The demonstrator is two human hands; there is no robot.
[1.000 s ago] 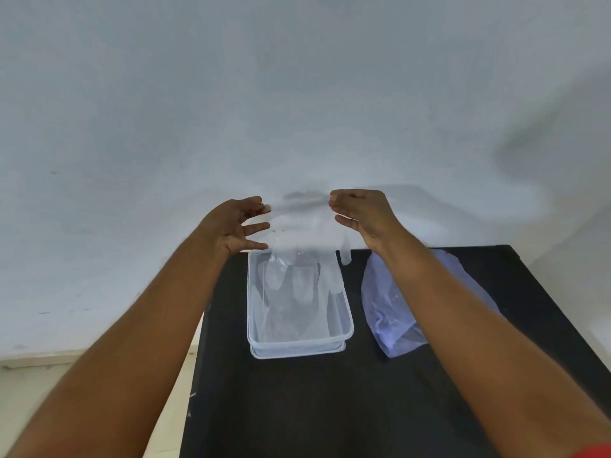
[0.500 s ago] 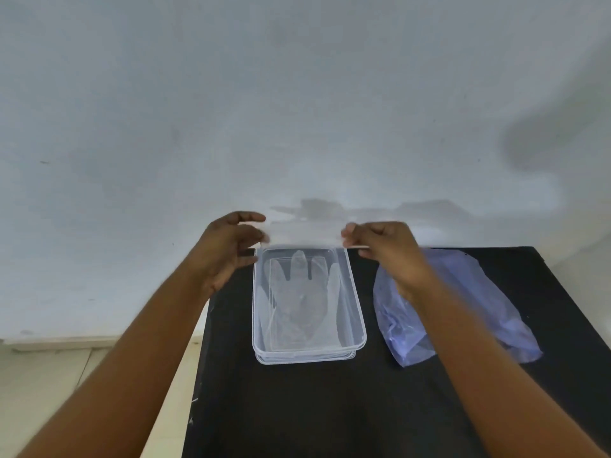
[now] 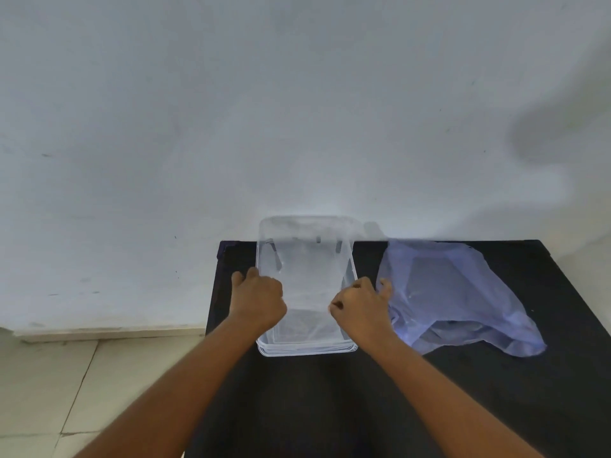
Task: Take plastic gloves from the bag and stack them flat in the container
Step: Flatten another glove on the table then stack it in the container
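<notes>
Two bare forearms are reaching forward from the near edge over a black table (image 3: 463,408), one on each side of a clear plastic container (image 3: 307,351), which is serving here as the landmark. The container is sitting on the table with its long sides running away from the viewer and its far end lying against the white wall (image 3: 297,110).

The left hand (image 3: 259,300) is resting at the container's left wall, about halfway along it, with the fingers curled in and the thumb lying outside the rim. The right hand (image 3: 362,307) is sitting opposite, at the container's right wall, fingers also curled into a loose fist. Whether either hand is pinching the plastic glove (image 3: 307,276) cannot be told, since the film is too transparent at the fingertips.

Inside the container, the glove is lying spread and nearly flat, its finger shapes pointing toward the far end; dark slits between those fingers are showing near the far rim.

Just to the right of the container, touching the right hand's outer fingers, a crumpled translucent bluish plastic bag (image 3: 463,292) is lying on the table.

Left of the table, pale floor tiles (image 3: 66,391) are showing.
</notes>
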